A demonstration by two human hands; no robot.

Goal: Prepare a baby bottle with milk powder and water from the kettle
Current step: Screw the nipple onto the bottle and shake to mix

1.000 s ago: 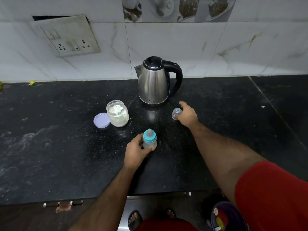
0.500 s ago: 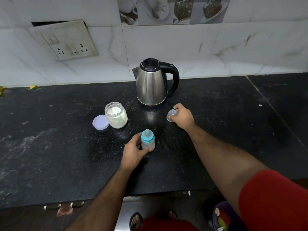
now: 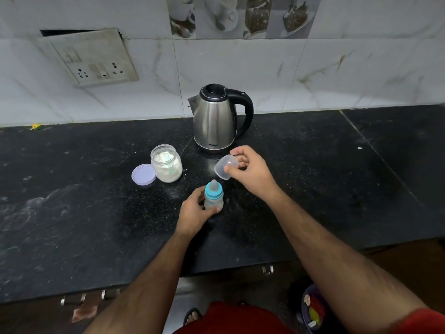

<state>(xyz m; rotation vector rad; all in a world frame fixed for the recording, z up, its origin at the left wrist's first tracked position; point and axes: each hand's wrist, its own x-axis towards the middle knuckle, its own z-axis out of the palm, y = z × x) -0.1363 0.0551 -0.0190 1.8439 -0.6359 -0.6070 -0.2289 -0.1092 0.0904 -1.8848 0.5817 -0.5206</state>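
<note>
A small baby bottle with a blue collar and clear teat stands upright on the black counter. My left hand grips its body. My right hand holds the clear bottle cap tilted in the air, just above and to the right of the teat. An open glass jar of white milk powder stands to the left, with its lilac lid flat beside it. The steel kettle with a black handle stands behind, lid down.
A tiled wall with a socket plate rises behind the counter. The counter's front edge runs below my arms. A dark bin with scraps sits on the floor at the lower right.
My right hand picked the clear cap up off the counter and brought it left and nearer, towards the bottle. My left hand stayed on the bottle.
</note>
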